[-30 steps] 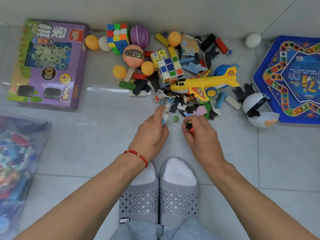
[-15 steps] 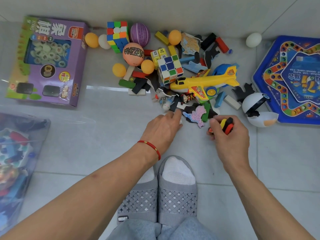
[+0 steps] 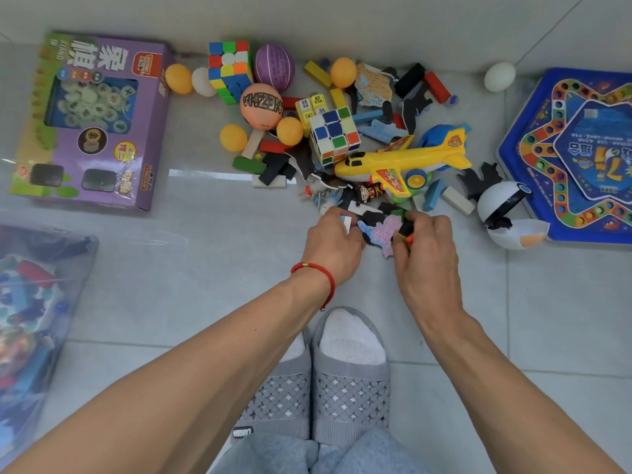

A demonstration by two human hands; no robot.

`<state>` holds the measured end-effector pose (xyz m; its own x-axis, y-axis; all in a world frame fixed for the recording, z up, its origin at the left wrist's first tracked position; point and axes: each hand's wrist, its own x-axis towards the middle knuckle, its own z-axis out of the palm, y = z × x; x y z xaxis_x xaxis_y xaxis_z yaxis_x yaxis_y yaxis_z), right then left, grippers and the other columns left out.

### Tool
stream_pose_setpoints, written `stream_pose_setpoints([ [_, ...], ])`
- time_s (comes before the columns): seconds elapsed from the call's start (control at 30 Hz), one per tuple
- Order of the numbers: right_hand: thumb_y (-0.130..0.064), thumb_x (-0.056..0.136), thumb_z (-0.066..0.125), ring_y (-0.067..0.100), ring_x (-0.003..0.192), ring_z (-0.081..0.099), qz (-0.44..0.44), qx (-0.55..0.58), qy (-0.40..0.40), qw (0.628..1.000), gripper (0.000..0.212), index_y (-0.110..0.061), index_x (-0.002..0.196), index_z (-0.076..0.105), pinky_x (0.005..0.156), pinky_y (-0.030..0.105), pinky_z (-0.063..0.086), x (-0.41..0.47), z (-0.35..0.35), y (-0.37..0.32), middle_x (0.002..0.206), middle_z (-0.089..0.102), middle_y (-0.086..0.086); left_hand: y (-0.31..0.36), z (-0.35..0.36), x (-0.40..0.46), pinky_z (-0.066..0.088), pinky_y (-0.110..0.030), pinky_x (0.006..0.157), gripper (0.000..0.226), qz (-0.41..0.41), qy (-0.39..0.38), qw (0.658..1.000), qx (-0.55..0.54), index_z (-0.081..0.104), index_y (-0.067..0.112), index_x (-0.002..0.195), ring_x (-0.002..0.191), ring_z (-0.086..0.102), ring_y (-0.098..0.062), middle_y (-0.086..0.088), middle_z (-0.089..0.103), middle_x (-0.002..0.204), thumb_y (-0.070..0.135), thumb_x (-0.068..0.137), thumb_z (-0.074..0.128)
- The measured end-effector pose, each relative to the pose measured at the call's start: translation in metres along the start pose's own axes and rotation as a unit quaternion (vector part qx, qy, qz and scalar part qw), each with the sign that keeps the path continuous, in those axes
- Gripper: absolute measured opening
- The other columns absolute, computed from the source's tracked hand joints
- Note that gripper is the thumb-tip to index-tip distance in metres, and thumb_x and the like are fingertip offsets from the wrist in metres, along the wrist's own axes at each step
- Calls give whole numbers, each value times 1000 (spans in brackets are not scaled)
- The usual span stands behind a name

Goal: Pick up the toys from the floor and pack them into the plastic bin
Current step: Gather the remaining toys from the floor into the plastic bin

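A heap of toys lies on the grey tiled floor ahead: a yellow toy plane [image 3: 403,162], two puzzle cubes [image 3: 335,136], orange balls [image 3: 289,131], wooden blocks and flat foam pieces. My left hand [image 3: 333,246] curls its fingers round a small white and blue piece at the heap's near edge. My right hand [image 3: 425,248] grips a small red, yellow and black toy and reaches onto a pink foam piece [image 3: 386,232] between the hands. The clear plastic bin [image 3: 37,302], holding several toys, stands at the far left.
A purple game box [image 3: 92,121] lies at the back left. A blue board game tray [image 3: 578,152] lies at the right, with an opened white ball capsule [image 3: 506,213] beside it and a white egg [image 3: 499,77] by the wall. My slippered feet [image 3: 314,374] stand right behind my hands.
My right hand, still holding the small red and yellow toy, has come back left to the pink foam piece. My left hand has shifted slightly forward and closed on a small white piece.
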<state>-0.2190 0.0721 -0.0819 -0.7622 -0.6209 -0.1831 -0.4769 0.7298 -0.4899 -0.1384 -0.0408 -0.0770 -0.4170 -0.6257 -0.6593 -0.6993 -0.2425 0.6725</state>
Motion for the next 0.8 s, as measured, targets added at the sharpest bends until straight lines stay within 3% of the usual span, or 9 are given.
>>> stream_pose_setpoints([
  [0.1,-13,97,60,36,95,56,22,21,-6,1000,31,-6,127,57,79,41,45,-1,3,-4,114,50,16,4,0,-1,54,-33,81,23,5,1,999,47,58,18,120,97,66,-26,-9,69,108,19,98,51],
  [0.23,-21,99,58,23,96,52,48,66,-7,997,26,-7,122,59,74,19,30,-1,3,2,111,54,11,3,-1,-5,44,-28,67,26,38,7,995,97,57,17,124,87,61,-24,-11,65,110,18,99,50],
  [0.3,-24,100,58,16,90,49,50,75,-1,996,24,-7,117,61,71,17,27,-3,2,5,106,58,8,-1,-1,-8,40,-24,64,26,67,0,991,117,56,19,125,83,58,-22,-11,65,109,17,99,49],
  [0.43,-27,99,59,16,83,53,89,122,-1,988,20,-14,113,62,67,21,32,-10,1,3,95,64,0,-9,0,-12,33,-14,47,26,102,-3,986,133,55,19,125,62,46,-11,-13,66,94,17,100,51],
  [0.57,-33,97,61,21,81,64,152,199,-23,968,16,-21,107,65,68,29,45,-13,-1,-2,86,68,-4,-16,-2,-15,34,-12,43,24,110,-4,987,115,55,19,122,50,41,-8,4,46,63,17,100,49],
  [0.67,-32,93,64,20,71,68,199,261,-24,944,7,-27,89,67,68,35,54,-14,-2,-6,71,70,-4,-17,-2,-18,33,-11,43,22,123,0,986,108,55,17,121,50,41,-8,7,43,63,15,99,50],
  [0.8,-29,88,71,17,64,67,251,325,-38,911,5,-25,84,70,78,49,58,-10,-3,-6,62,69,-3,-17,-1,-19,34,-10,44,22,125,5,988,96,55,17,120,50,42,-8,6,45,65,14,99,50],
])
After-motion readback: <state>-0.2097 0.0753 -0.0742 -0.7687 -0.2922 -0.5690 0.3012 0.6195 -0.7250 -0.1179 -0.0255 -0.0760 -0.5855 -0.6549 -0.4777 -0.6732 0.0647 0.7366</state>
